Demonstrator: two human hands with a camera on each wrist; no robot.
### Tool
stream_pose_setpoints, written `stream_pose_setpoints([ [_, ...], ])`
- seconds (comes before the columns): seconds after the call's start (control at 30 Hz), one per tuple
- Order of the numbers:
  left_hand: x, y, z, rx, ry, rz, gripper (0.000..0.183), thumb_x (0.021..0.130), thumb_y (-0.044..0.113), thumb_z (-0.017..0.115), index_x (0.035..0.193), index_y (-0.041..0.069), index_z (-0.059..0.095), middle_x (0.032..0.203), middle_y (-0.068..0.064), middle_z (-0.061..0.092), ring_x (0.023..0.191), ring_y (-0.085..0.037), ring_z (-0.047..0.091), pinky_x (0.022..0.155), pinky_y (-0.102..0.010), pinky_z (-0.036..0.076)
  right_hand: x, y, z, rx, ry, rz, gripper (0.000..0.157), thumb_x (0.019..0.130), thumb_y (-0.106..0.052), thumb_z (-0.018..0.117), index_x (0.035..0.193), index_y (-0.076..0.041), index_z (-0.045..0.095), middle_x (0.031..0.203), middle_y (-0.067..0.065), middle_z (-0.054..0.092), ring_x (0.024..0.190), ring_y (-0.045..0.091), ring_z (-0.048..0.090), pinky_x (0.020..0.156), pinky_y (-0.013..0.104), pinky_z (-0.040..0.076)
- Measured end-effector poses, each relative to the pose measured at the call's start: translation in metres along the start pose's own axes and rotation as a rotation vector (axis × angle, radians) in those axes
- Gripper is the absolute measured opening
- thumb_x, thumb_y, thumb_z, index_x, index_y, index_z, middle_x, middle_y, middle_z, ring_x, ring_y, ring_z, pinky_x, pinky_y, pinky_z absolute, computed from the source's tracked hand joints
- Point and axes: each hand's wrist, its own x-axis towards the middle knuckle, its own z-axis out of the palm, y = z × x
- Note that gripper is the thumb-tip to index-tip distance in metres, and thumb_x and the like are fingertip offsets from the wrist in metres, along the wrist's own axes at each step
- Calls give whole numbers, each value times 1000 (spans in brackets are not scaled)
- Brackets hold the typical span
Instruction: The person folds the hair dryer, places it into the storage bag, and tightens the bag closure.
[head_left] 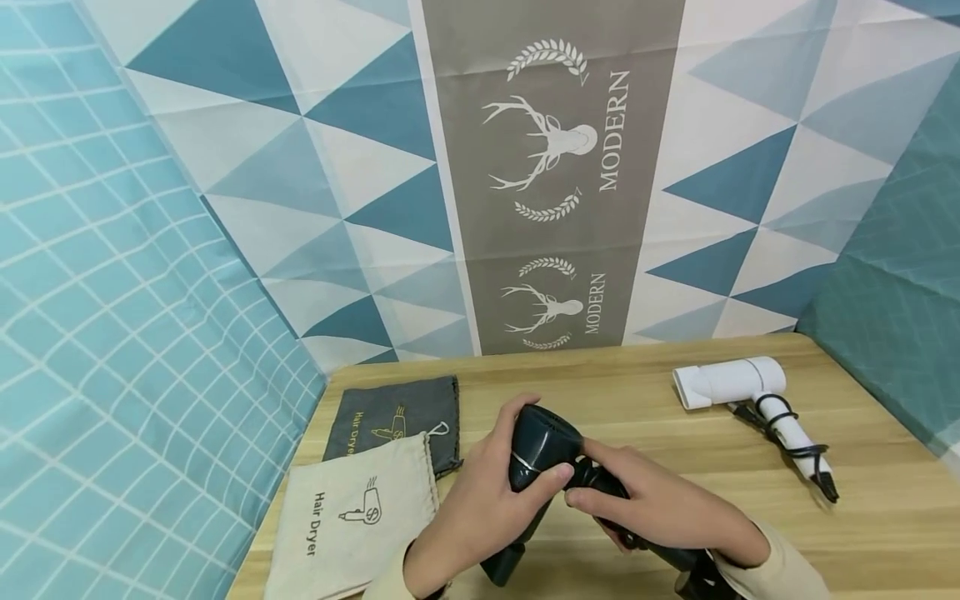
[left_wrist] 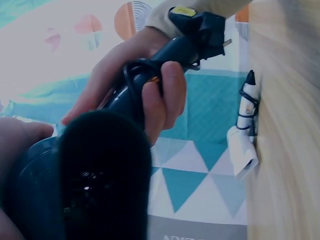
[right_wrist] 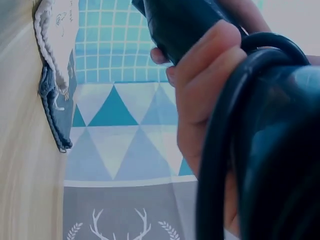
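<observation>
Black hair dryer (head_left: pixel 543 443) supported in both hands above the wooden table (head_left: pixel 615 383).
Left hand (head_left: pixel 486 493) curls around the barrel; right hand (head_left: pixel 643 493) closes its fingers on the handle, where cord (right_wrist: pixel 215 150) loops around it. For good control, support barrel and handle together, keep the cord loops snug and avoid twisting at the joint between them. Two drawstring-style cloth pouches lie on the table to the left: the cream pouch (head_left: pixel 330 537) partly overlaps the grey pouch (head_left: pixel 348 417). Both lie flat; their contents, if any, are not visible. White hair dryer (head_left: pixel 731 382) rests outside the pouches at right, cord wound on its handle.
</observation>
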Motion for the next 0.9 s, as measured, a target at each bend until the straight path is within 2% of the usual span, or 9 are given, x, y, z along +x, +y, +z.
stream_pose_setpoints([
  [0.2,0,3,-13,-134,-84,7,62,95,36,67,146,40,32,111,-2,64,78,-10,68,67,-30,57,-2,-8,5,-60,40,-25,28,106,-18,49,134,-22,48,69,-5,58,49,6,56,48,31,52],
  [0.3,0,4,-14,-170,-91,5,61,95,33,69,144,41,35,110,0,64,80,-11,68,70,-31,57,-3,-10,7,-56,52,-23,30,106,-18,50,135,-23,47,71,-3,58,51,6,55,48,30,51],
  [0.37,-1,5,-15,-173,-75,6,60,94,32,70,143,41,37,110,1,64,82,-11,68,71,-31,57,-5,-11,6,-36,55,-27,38,107,-17,48,143,-24,39,76,1,62,55,7,58,52,30,53],
  [0.47,-3,5,-18,-182,-24,31,58,94,29,71,142,37,40,110,1,64,82,-12,68,71,-32,57,-11,-13,1,-8,64,-59,58,107,-14,46,156,-27,18,95,8,68,75,14,66,64,32,56],
  [0.57,-4,6,-23,-202,40,58,57,94,24,71,142,33,41,111,-2,65,86,-15,69,71,-34,58,-21,-16,-7,-109,111,-67,74,105,-16,51,160,-31,4,123,8,64,105,17,66,80,34,55],
  [0.63,-4,6,-26,-216,81,63,57,95,22,70,143,33,41,114,-3,65,89,-16,69,73,-35,58,-26,-20,-11,-214,140,-10,76,102,-21,58,159,-36,10,130,1,60,112,15,62,82,33,54],
  [0.7,-4,6,-28,-233,106,55,57,95,21,69,143,33,41,115,-5,64,92,-17,69,73,-35,58,-27,-22,-12,-305,150,46,75,98,-29,65,157,-38,19,124,-3,61,106,12,63,80,31,52],
  [0.8,-5,6,-26,-238,108,53,57,95,21,68,142,34,40,117,-4,64,92,-17,69,73,-35,59,-24,-23,-10,-341,149,85,67,95,-36,69,151,-38,32,113,-6,64,92,9,62,74,28,51],
  [0.9,-5,5,-23,-229,92,99,57,96,19,67,143,32,38,115,-3,65,91,-17,70,71,-35,59,-19,-22,-6,-342,178,45,61,93,-36,71,145,-33,40,108,-6,66,85,8,64,71,27,52],
])
